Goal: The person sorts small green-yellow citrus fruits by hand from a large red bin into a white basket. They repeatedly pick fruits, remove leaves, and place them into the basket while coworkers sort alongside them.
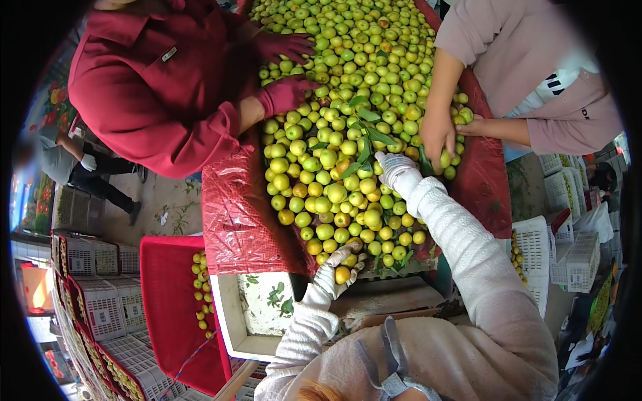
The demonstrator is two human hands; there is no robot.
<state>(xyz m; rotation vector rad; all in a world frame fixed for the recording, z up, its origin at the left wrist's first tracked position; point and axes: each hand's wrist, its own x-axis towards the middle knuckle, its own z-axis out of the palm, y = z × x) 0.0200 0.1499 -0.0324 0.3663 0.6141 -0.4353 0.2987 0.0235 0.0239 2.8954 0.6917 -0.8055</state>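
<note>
A broad heap of small, round, green-yellow fruits (337, 193) covers the sorting table in front of me. My left hand (335, 268), in a pale striped glove, is at the heap's near edge. Its fingers curl around a couple of yellowish fruits (342, 275). My right hand (396, 166), in a similar glove, reaches into the right side of the heap. Its fingertips are among the fruits beside a sprig of green leaves (365, 145); whether they grip anything is hidden. Several fruits carry brown marks.
Red sheeting (246, 220) lines the table's edges. A co-worker's maroon-gloved hand (286, 95) is at the left; another co-worker's bare hand (438, 133) holds fruit at the right. Nearby stand a white foam box (235, 321) with leaves, a red-lined bin (170, 301) and crates (103, 306).
</note>
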